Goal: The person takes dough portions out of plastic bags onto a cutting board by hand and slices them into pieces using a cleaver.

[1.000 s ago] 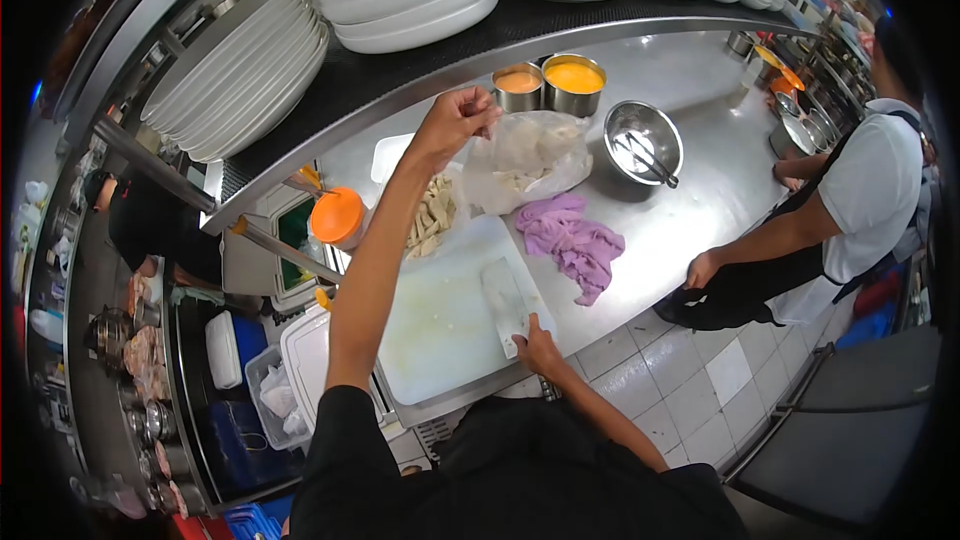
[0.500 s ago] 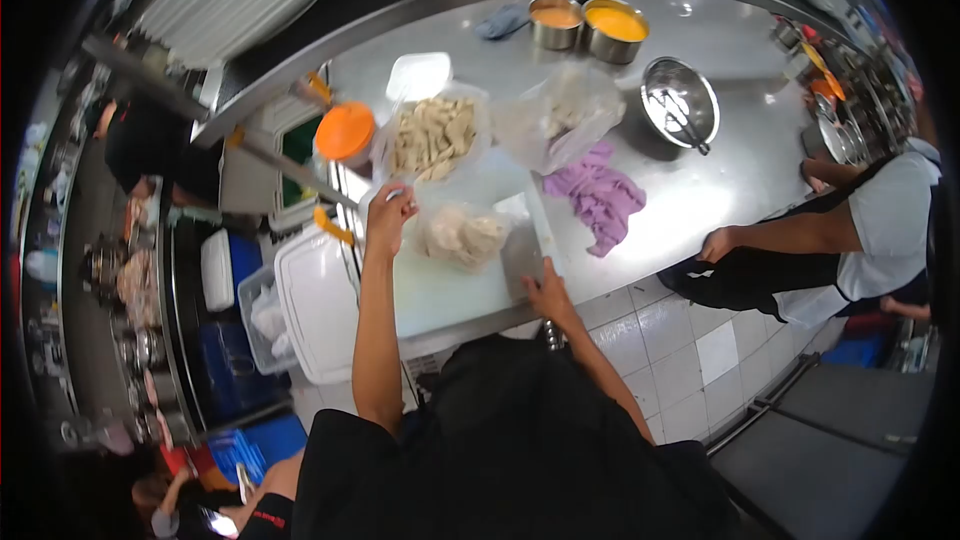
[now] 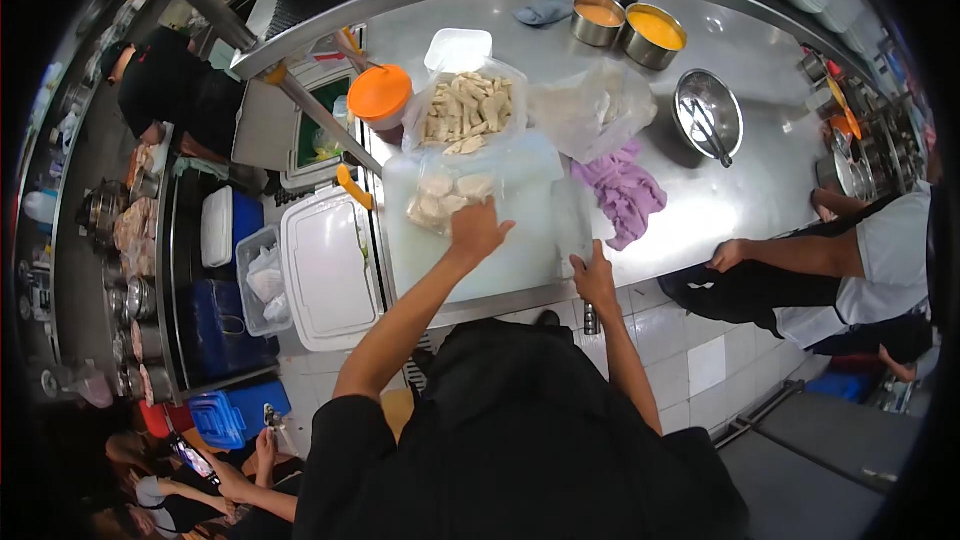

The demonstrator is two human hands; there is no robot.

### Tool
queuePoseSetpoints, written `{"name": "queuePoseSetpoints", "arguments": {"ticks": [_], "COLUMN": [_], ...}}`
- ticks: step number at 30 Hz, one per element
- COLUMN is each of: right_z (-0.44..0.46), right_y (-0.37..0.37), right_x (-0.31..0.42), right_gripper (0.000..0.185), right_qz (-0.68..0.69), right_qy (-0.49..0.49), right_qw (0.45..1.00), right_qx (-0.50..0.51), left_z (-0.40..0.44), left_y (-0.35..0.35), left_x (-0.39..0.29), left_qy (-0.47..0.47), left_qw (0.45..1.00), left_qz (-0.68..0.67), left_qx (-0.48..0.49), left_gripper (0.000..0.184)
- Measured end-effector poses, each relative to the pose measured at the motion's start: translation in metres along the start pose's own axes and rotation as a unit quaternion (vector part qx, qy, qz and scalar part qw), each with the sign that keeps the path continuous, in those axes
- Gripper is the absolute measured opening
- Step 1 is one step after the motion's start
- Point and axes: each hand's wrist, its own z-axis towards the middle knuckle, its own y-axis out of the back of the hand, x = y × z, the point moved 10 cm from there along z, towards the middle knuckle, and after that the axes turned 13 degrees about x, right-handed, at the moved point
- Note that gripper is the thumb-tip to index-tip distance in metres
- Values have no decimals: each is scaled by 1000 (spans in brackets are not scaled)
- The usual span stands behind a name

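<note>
My left hand (image 3: pixel 482 228) reaches over the cutting board (image 3: pixel 510 265), thumb stuck out, fingertips touching a clear plastic bag of pale, rounded meat pieces (image 3: pixel 437 202). Its fingers are partly hidden from above. My right hand (image 3: pixel 596 280) is closed around the handle of a broad-bladed knife (image 3: pixel 571 215), whose blade points away from me along the board's right edge. Behind the small bag lies an open bag of pale cut strips (image 3: pixel 467 110). Right of the blade is a crumpled purple cloth (image 3: pixel 622 195).
An orange-lidded tub (image 3: pixel 380 92) and a white container (image 3: pixel 459 48) stand at the back left. Farther right are a plastic bag (image 3: pixel 590 105), two pots of orange and yellow liquid (image 3: pixel 655 30) and a metal bowl (image 3: pixel 708 115). A person (image 3: pixel 860 240) stands at right.
My left hand has moved right and closer, from beside the bag onto it. The bagged meat pieces now lie spread out flatter. My right hand keeps the knife at the board's right edge.
</note>
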Motion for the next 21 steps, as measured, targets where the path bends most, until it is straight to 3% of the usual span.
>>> {"name": "queuePoseSetpoints", "arguments": {"ticks": [4,6,8,9,10,11,12,13,14,15,16,18,21], "right_z": [-16,-29,-29,-22,-38,-29,-29,-25,-11,-16,-9,-5,-6], "right_y": [5,4,2,-15,-9,-10,-13,-11,-12,-10,-8,-12,1], "right_x": [5,11,28,13,47,25,30,19,-9,-1,-11,-19,-20], "right_gripper": [42,44,45,51,33,38,48,55,59,63,62,62,59], "right_qz": [-34,-51,-56,-168,-153,-74,-146,-58,-112,-130,-161,-148,-134], "right_qy": [13,-5,-39,75,121,21,79,-21,-25,-104,-62,3,15], "right_qw": [999,999,997,982,981,997,985,997,993,984,984,988,990], "right_qx": [6,9,44,36,23,9,45,52,32,65,43,43,49], "left_z": [48,71,71,72,76,81,91,77,115,86,53,43,25], "left_y": [-9,-39,-38,-41,-45,-50,-62,-44,-87,-54,-18,-6,36], "left_x": [3,10,2,3,9,13,29,16,23,24,13,23,12], "left_qy": [-50,-10,-39,-45,-14,20,92,54,58,56,48,43,23], "left_qw": [993,995,991,987,990,992,996,998,997,996,992,975,960], "left_qz": [20,103,130,152,140,125,4,30,-24,-63,-106,-203,-239], "left_qx": [-105,-2,7,-2,14,30,-16,-33,-52,-1,52,-84,-147], "left_gripper": [36,27,13,13,14,17,19,21,18,16,14,12,16]}}
